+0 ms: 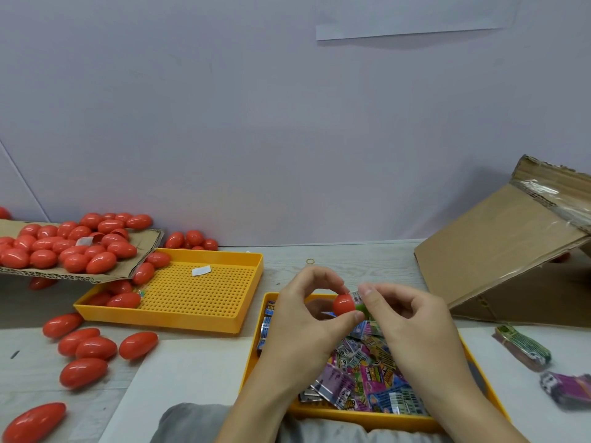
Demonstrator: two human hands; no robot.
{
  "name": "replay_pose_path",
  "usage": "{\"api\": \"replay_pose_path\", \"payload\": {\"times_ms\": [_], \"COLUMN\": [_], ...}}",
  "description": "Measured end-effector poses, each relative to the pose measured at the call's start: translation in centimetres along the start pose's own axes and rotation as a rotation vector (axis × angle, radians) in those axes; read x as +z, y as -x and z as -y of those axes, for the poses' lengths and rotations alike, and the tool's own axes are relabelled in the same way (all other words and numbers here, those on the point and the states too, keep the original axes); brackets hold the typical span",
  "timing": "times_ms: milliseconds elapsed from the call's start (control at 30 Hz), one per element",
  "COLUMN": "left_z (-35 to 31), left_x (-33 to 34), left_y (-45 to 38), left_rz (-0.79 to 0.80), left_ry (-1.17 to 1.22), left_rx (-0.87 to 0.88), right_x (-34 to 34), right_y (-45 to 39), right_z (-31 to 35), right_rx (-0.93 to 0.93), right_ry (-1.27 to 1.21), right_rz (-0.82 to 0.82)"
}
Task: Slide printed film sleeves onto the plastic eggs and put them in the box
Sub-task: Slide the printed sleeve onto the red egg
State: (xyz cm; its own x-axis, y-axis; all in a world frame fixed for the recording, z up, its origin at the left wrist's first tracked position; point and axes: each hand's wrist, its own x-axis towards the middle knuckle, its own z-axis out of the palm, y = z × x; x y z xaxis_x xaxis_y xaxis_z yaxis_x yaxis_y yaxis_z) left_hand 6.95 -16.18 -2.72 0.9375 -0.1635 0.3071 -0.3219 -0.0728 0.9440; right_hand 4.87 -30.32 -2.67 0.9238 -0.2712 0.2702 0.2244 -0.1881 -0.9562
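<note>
Pinched between both hands above the near yellow tray [499, 407], a glossy red egg [343, 304] is held by the left grip [300, 318] while a crinkled printed sleeve [359, 300] is grasped by the right grip [412, 318]. Loose flat sleeves [367, 375] fill that tray; smooth eggs [124, 300] lie in the perforated tray [204, 292].

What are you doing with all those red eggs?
A person is dressing up plastic eggs. The left hand holds one red egg, and the right hand pinches a printed film sleeve at its end, only partly on. More sleeves lie in the yellow tray under the hands. Bare red eggs wait on the table at the left, and a cardboard box sits at the right.
</note>
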Motion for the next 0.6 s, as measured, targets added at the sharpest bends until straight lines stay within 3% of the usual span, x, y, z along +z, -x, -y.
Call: {"api": "replay_pose_path", "payload": {"times_ms": [600], "left_z": [-0.08], "left_x": [0.06], "left_y": [-0.03], "left_rz": [-0.022], "left_ry": [0.014], "left_rx": [-0.029], "right_x": [-0.04], "right_y": [-0.1], "right_z": [-0.18], "right_rx": [0.157], "right_ry": [-0.123], "right_rz": [0.0]}}
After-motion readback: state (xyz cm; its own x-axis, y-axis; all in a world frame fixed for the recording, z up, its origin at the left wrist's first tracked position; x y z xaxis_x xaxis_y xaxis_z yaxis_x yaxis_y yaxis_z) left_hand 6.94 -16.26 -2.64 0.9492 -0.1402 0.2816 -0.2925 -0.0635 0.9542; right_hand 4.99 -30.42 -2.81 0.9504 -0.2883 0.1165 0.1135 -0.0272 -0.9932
